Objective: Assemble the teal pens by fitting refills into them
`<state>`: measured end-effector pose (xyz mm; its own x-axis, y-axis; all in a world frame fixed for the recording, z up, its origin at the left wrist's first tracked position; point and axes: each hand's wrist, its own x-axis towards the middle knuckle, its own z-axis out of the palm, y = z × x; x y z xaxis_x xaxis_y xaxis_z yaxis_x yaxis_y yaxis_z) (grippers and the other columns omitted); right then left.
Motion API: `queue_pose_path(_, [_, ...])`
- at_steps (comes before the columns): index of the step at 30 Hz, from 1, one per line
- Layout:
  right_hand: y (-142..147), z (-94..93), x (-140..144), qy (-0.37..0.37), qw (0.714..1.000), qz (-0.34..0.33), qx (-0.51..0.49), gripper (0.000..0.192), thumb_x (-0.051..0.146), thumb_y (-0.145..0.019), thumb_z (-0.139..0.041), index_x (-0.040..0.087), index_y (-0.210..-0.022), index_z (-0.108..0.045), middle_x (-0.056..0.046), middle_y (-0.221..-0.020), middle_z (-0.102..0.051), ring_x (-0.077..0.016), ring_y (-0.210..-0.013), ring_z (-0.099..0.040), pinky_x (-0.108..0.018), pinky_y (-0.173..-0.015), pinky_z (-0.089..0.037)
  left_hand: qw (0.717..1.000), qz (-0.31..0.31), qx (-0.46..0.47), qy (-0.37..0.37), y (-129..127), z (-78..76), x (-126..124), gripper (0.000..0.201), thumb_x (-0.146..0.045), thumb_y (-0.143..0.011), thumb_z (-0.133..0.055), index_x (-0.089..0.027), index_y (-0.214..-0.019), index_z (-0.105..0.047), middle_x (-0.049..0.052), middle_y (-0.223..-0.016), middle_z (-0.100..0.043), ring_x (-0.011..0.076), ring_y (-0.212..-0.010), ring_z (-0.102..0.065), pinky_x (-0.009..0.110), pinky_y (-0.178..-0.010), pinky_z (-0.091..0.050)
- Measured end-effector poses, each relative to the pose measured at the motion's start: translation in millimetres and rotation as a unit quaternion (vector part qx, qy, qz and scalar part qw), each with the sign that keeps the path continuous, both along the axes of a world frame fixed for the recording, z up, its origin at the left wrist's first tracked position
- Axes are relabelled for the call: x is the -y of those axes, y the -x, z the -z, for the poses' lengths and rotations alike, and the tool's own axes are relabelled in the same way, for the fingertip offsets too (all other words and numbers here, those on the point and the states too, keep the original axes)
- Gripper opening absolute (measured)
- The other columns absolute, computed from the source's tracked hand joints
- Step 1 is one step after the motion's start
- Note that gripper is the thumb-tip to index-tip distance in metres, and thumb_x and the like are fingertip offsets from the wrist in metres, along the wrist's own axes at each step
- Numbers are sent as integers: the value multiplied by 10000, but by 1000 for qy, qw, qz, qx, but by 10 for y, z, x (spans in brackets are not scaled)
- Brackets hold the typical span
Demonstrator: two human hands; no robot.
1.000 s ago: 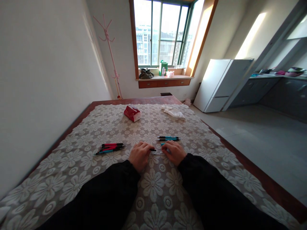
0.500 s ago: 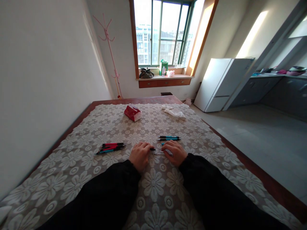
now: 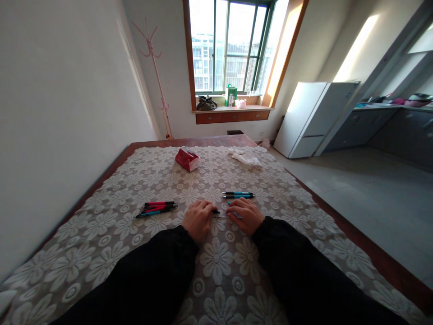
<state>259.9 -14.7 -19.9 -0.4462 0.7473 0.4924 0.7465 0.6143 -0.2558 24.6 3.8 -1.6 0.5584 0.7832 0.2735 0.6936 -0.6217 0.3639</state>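
On the flowered tablecloth (image 3: 216, 257), my left hand (image 3: 198, 219) is closed around a small black pen part (image 3: 215, 211) whose end sticks out past the fingertips. My right hand (image 3: 246, 214) lies opposite, its fingers curled over a pale, clear pen part (image 3: 237, 215) that is mostly hidden. A blue end (image 3: 229, 203) shows just beyond its index finger. Between the hands runs a thin pale strip, like a refill (image 3: 222, 217). Two blue-and-black pens (image 3: 238, 195) lie side by side beyond my right hand. Left of my left hand lies a group of red, black and blue pens (image 3: 158, 208).
Farther back on the table are a red tissue pack (image 3: 187, 160) and a crumpled white plastic bag (image 3: 248, 160). A wall borders the left side. Beyond the table stand a pink coat rack (image 3: 157, 76), a window sill with bags, and a white fridge (image 3: 309, 117).
Both hands stay almost where they were. The right fingers shift very slightly left, and a little less of the pale part shows under them. The pens on the cloth have not moved.
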Motion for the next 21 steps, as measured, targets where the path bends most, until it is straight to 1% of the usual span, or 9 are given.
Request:
queue_pose_path(2, [1, -4, 3, -1, 1000, 2, 4, 129, 285, -958, -605, 234, -951, -723, -32, -998, -711, -225, -936, -587, -403, -837, -456, 1000, -3, 4, 4, 2, -3, 0, 248, -130, -966, -524, -251, -1111, -686, 26, -1188, -665, 238, -1124, -563, 406, -989, -452])
queue_pose_path(7, [12, -28, 16, -6, 1000, -26, 2, 133, 285, -965, -596, 233, -990, -717, -31, -1019, -729, -217, -948, -593, -390, -858, -456, 1000, -7, 5, 1, 0, -7, -3, 250, -127, -959, -530, -241, -1122, -682, 32, -1185, -667, 242, -1129, -556, 412, -992, -447])
queue_pose_path(13, [13, -31, 17, -6, 1000, -18, 12, 128, 279, -967, -597, 254, -990, -720, -23, -1021, -736, -216, -936, -599, -393, -840, -447, 1000, -7, 16, -1, 0, 12, -4, 239, -135, -954, -540, -231, -1126, -677, 40, -1191, -667, 245, -1128, -559, 411, -998, -445])
queue_pose_path(21, [2, -21, 13, -2, 1000, 4, 14, 135, 263, -960, -596, 240, -1032, -708, -49, -1010, -727, -224, -946, -603, -398, -831, -451, 1000, -3, 18, -2, 3, 19, -3, 233, -146, -965, -526, -235, -1111, -683, 42, -1173, -669, 242, -1115, -566, 410, -980, -452])
